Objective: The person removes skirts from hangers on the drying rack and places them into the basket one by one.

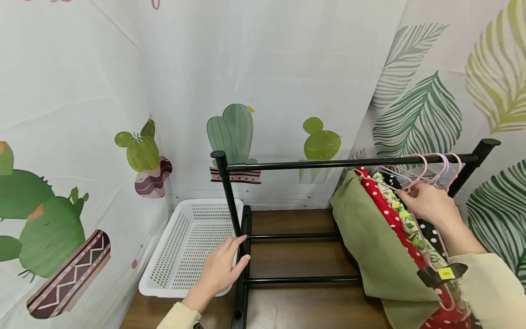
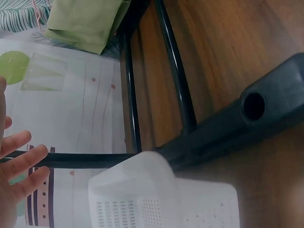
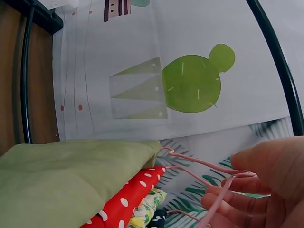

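Note:
My right hand [image 1: 433,208] is at the right end of a black clothes rack [image 1: 287,166], pinching a pink hanger [image 3: 202,163] near the base of its hook. An olive green garment [image 1: 370,237] drapes from the hangers there. Behind it hang a red cloth with white dots [image 1: 384,205], a yellow-and-green floral one [image 1: 404,219] and a black dotted one [image 1: 429,233]. At the rack's left post [image 1: 231,201], my left hand [image 1: 219,269] has its fingers extended and holds nothing; its fingertips overlap the post in the head view.
A white perforated plastic basket [image 1: 162,256] stands left of the rack on the brown wooden surface [image 1: 304,304]. Two low black crossbars [image 1: 296,279] join the rack's feet. A white curtain printed with cacti [image 1: 279,82] hangs behind, with leaf-patterned fabric [image 1: 419,119] on the right.

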Demonstrator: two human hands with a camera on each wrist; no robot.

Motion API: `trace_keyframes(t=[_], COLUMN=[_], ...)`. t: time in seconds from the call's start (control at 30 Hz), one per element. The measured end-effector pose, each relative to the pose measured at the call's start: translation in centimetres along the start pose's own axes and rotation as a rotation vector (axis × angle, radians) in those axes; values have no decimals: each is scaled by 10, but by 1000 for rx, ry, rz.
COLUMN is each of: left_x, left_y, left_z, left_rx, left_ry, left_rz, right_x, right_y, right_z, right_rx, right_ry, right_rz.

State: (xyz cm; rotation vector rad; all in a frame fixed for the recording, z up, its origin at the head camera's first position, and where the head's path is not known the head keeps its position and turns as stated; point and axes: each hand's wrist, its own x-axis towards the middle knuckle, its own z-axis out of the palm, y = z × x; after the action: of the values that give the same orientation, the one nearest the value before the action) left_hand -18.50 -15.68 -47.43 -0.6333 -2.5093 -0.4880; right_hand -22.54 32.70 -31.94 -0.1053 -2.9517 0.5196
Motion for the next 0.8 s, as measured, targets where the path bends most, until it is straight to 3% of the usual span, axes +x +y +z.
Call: trace_keyframes(t=[0.37, 0.63, 0.8], left_x=[-2, -7, -9], left_y=[9, 12, 12], left_z=[15, 24, 31], left_rx=[-73, -135, -181], left_ry=[40, 47, 74], left_rz=[-59, -100, -132], right_x=[4, 6, 7], right_y=[-1, -5, -6], right_z=[7, 12, 13], right_rx=[10, 8, 10], right_ry=[29, 105, 100], right_rz=[-5, 20, 35])
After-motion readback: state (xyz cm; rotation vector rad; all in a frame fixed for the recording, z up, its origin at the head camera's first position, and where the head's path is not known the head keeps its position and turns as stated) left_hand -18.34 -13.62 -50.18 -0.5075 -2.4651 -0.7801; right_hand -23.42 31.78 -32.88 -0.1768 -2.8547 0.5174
